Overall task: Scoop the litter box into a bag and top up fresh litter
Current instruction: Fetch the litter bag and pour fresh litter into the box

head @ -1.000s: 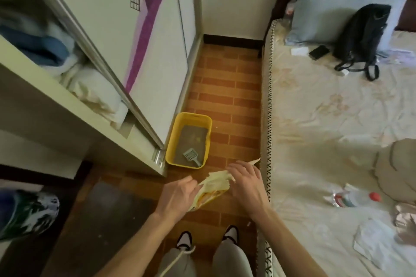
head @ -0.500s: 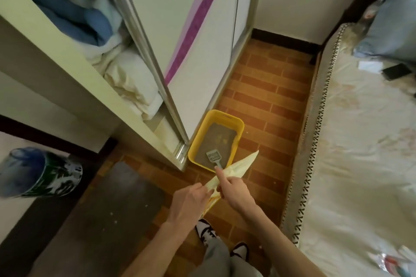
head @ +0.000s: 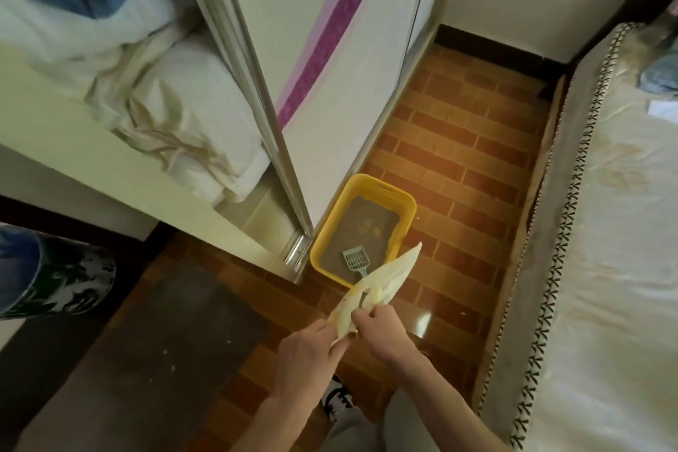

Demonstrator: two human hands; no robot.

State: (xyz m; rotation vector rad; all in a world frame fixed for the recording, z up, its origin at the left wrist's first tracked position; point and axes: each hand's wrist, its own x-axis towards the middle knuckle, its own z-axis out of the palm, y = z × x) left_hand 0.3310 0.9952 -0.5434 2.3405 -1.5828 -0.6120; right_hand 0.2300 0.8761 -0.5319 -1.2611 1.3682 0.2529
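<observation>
Both hands, left hand point(head: 306, 349) and right hand point(head: 381, 330), pinching a flat bag point(head: 378, 286) above the floor point(head: 469, 194). Litter box point(head: 403, 202) (scoop point(head: 356, 260) inside) against the wardrobe point(head: 330, 84) corner. Bag mouth unopened: risks spilling scooped litter.

Your view is moderately lit with a warm cast, brightest on the orange brick-pattern tiled floor point(head: 458, 172), where a small square glare patch sits near its lower end. Left of that floor the dark grey mat point(head: 157, 352) falls into shadow. Edges bend with wide-angle distortion, and corners are dim and soft.
</observation>
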